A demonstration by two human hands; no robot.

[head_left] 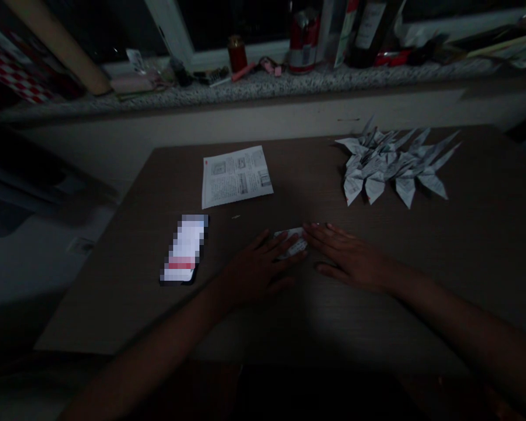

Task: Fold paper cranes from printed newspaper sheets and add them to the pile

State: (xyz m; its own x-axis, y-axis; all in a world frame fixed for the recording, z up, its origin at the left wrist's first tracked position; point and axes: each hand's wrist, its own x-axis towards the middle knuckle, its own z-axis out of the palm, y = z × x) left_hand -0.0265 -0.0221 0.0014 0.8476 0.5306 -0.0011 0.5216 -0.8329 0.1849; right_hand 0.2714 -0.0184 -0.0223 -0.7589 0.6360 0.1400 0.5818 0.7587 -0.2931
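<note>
Both of my hands lie flat on a brown table (464, 257), fingertips meeting over a small folded piece of printed paper (291, 242). My left hand (256, 272) presses its fingers on the paper's left part. My right hand (348, 257) rests with stretched fingers on its right edge. Most of the paper is hidden under the fingers. A printed paper sheet (235, 175) lies flat farther back. A pile of several folded paper cranes (392, 164) sits at the far right of the table.
A phone (184, 250) with a lit screen lies to the left of my left hand. Behind the table runs a speckled stone sill (263, 88) with red cans (304, 41), bottles and small clutter. The room is dim.
</note>
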